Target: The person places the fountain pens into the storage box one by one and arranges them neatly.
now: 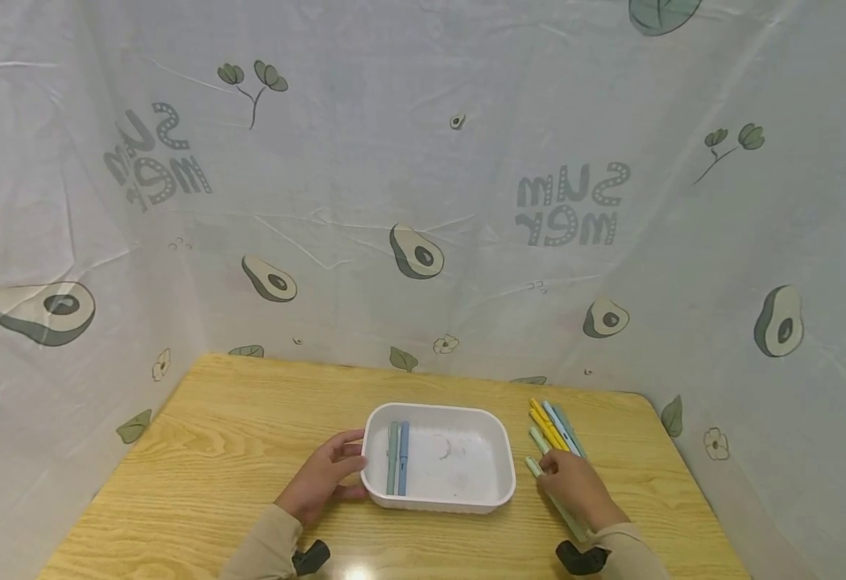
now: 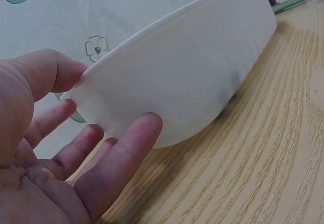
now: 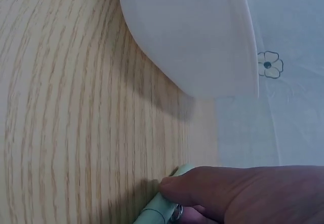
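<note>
A white plastic tray [image 1: 459, 506] stands on the wooden table, with a few capped pens [image 1: 397, 459], grey-green and blue, lying side by side at its left end. Against the tray's left outer wall rests my left hand [image 1: 325, 475]; in the left wrist view its fairly straight fingers and thumb touch the wall and rim. To the right of the tray, my right hand [image 1: 575, 487] pinches a light green pen [image 3: 157, 209] between thumb and fingers, at table level. Another light green pen [image 1: 538, 439] lies just beyond that hand, partly hidden by it.
Beyond the right hand lie yellow pens [image 1: 548, 424], a light blue pen [image 1: 562, 427] and a grey-teal pen [image 1: 568, 428]. A patterned white curtain [image 1: 350, 201] hangs behind and beside the wooden table [image 1: 271, 427].
</note>
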{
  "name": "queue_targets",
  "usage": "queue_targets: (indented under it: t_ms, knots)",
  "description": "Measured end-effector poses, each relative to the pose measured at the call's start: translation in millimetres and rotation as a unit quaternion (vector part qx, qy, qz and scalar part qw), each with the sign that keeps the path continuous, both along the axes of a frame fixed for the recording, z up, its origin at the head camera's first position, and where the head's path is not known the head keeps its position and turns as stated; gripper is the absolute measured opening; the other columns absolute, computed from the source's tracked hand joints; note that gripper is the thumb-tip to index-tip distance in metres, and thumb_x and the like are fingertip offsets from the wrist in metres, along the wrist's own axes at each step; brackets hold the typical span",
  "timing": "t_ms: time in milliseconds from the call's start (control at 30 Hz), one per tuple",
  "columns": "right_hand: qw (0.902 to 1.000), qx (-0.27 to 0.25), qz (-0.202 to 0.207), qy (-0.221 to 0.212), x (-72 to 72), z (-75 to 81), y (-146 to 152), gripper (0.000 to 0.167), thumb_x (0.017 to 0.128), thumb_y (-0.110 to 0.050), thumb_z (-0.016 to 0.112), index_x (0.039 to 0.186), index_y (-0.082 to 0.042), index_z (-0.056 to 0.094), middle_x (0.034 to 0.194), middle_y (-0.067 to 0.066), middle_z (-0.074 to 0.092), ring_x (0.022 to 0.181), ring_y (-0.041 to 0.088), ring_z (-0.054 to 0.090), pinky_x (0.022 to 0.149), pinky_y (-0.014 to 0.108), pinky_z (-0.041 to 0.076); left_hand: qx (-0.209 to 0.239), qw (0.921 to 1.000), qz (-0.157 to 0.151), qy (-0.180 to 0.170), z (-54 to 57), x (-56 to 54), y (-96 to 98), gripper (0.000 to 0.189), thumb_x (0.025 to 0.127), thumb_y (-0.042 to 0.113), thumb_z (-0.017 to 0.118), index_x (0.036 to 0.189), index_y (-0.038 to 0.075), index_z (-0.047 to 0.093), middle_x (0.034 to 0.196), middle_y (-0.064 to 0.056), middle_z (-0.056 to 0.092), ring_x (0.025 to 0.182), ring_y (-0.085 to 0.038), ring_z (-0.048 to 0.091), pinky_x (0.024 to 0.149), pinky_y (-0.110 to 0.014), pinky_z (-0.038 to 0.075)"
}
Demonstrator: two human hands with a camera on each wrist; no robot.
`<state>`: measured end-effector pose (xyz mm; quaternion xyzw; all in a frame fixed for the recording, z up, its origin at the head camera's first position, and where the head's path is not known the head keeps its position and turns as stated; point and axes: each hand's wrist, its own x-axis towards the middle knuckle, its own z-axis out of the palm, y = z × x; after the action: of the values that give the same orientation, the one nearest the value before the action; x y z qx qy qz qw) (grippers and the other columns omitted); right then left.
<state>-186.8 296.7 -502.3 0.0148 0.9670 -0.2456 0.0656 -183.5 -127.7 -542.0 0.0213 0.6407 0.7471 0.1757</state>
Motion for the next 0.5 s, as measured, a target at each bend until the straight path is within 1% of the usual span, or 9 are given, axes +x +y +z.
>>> queue_targets:
  t_ms: [100, 167, 267, 300, 367, 433, 500]
  knots:
    - [0.9999, 0.012, -0.006, 0.008, 1.8, -2.4, -1.2, 0.016, 0.084, -0.013, 0.076, 0.095, -0.005, 0.067, 0.084, 0.001, 0.061, 0.077, 0.019, 0.054, 0.065, 0.034, 0.049, 0.000, 1.0000, 0.000, 0.001, -0.4, 0.0, 0.1, 0.057, 0.102, 0.012, 0.065, 0.154, 0.004, 0.042, 0.143, -0.028, 0.049, 0.111, -0.029, 0.065, 0.084, -0.049, 0.065]
    - [0.9997, 0.014, -0.015, 0.011, 3.4, -3.4, -2.2, 0.018, 0.082, -0.016, 0.078, 0.088, -0.007, 0.063, 0.081, 0.001, 0.060, 0.074, 0.019, 0.054, 0.062, 0.033, 0.046, 0.001, 1.0000, 0.001, 0.001, -0.4, -0.1, 0.2, 0.058, 0.101, 0.012, 0.065, 0.153, 0.004, 0.042, 0.143, -0.028, 0.049, 0.111, -0.029, 0.065, 0.084, -0.049, 0.065]
    - [0.9997, 0.006, -0.022, 0.000, 6.2, -3.5, -4.0, 0.027, 0.084, -0.023, 0.080, 0.083, -0.009, 0.057, 0.078, 0.002, 0.058, 0.071, 0.019, 0.052, 0.059, 0.030, 0.042, -0.001, 1.0000, 0.001, 0.003, -1.2, -0.4, 0.3, 0.058, 0.101, 0.013, 0.066, 0.153, 0.004, 0.042, 0.143, -0.027, 0.050, 0.111, -0.029, 0.065, 0.084, -0.048, 0.065]
    - [0.9997, 0.000, -0.025, -0.007, 6.8, -3.3, -4.6, 0.028, 0.086, -0.025, 0.079, 0.083, -0.010, 0.056, 0.077, 0.002, 0.056, 0.070, 0.019, 0.051, 0.058, 0.030, 0.041, -0.002, 1.0000, 0.001, 0.003, -1.1, -0.4, 0.3, 0.058, 0.101, 0.013, 0.066, 0.153, 0.004, 0.043, 0.142, -0.027, 0.050, 0.111, -0.029, 0.065, 0.084, -0.048, 0.065]
    - [0.9996, -0.014, -0.019, -0.012, 7.3, -2.0, -5.3, 0.026, 0.090, -0.025, 0.076, 0.085, -0.010, 0.055, 0.077, 0.002, 0.055, 0.070, 0.018, 0.050, 0.058, 0.029, 0.040, -0.003, 1.0000, -0.002, 0.006, -1.1, -0.4, 0.2, 0.057, 0.102, 0.013, 0.065, 0.153, 0.004, 0.042, 0.143, -0.027, 0.050, 0.111, -0.029, 0.065, 0.084, -0.048, 0.065]
    - [0.9997, -0.024, -0.006, -0.007, 6.7, -0.1, -5.9, 0.019, 0.093, -0.021, 0.071, 0.089, -0.009, 0.056, 0.079, 0.002, 0.054, 0.072, 0.018, 0.050, 0.060, 0.030, 0.042, -0.002, 1.0000, -0.001, 0.005, -0.8, -0.3, 0.3, 0.057, 0.102, 0.013, 0.065, 0.153, 0.004, 0.043, 0.142, -0.027, 0.050, 0.111, -0.029, 0.066, 0.084, -0.047, 0.065]
    - [0.9997, -0.023, 0.011, 0.002, 5.1, 1.4, -6.3, 0.010, 0.093, -0.013, 0.068, 0.095, -0.008, 0.061, 0.083, 0.002, 0.057, 0.076, 0.018, 0.053, 0.063, 0.032, 0.046, -0.001, 1.0000, -0.002, 0.004, -0.2, 0.0, 0.4, 0.056, 0.102, 0.013, 0.064, 0.153, 0.004, 0.042, 0.143, -0.027, 0.049, 0.111, -0.029, 0.066, 0.085, -0.048, 0.065]
